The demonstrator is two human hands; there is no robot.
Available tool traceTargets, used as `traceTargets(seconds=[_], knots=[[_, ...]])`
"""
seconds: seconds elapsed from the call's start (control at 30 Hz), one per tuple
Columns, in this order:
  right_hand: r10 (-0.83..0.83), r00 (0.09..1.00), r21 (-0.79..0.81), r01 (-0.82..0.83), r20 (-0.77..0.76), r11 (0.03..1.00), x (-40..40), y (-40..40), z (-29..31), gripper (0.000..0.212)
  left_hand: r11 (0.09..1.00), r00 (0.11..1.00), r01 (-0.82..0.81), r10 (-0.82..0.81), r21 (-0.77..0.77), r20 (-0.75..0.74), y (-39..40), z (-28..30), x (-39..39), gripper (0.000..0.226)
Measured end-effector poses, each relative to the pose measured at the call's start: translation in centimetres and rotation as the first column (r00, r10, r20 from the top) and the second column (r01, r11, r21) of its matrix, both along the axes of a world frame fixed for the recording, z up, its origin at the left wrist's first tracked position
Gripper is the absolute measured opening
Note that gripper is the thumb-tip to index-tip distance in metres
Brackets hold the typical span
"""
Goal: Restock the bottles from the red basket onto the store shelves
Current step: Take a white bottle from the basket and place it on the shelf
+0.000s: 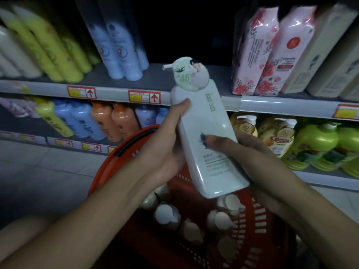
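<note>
A tall white pump bottle (204, 133) with green print and a round tag on its neck is held up in front of the shelves, tilted with its pump towards the upper shelf. My left hand (165, 144) grips its left side. My right hand (252, 158) holds its lower right side, fingers across the label. Below it stands the red basket (116, 162) with a black-gripped handle; several more white pump bottles (167, 213) lie inside. Straight behind the held bottle, the upper shelf (159, 78) has a dark gap with nothing standing in it.
On the upper shelf stand yellow bottles (50, 49), pale blue bottles (118, 45) and pink floral bottles (272, 53). The lower shelf holds blue and orange bottles (108, 121) on the left and green pump bottles (318, 144) on the right. Price tags line the shelf edges.
</note>
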State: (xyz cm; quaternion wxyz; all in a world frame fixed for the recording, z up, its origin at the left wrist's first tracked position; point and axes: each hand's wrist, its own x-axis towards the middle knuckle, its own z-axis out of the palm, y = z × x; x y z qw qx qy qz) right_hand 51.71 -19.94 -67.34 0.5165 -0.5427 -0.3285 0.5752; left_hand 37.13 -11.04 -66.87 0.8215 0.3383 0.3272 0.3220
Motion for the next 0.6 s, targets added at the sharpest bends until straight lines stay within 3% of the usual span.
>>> traceTargets(seconds=[0.37, 0.5, 0.6], knots=[[-0.338, 0.931, 0.371, 0.267, 0.141, 0.889, -0.6, -3.9, 9.9, 0.037, 0.928, 1.000, -0.008, 0.005, 0.372, 0.011, -4.3, 9.1, 0.4, 0.053], [-0.370, 0.911, 0.471, 0.251, 0.179, 0.846, -0.7, -5.4, 15.0, 0.053, 0.862, 0.997, 0.052, -0.077, 0.503, 0.030, -5.9, 14.2, 0.4, 0.048], [-0.339, 0.924, 0.543, 0.195, 0.176, 0.817, -0.7, -6.7, 18.6, 0.042, 0.828, 0.994, 0.036, -0.090, 0.559, 0.069, -6.9, 18.4, 0.1, 0.049]])
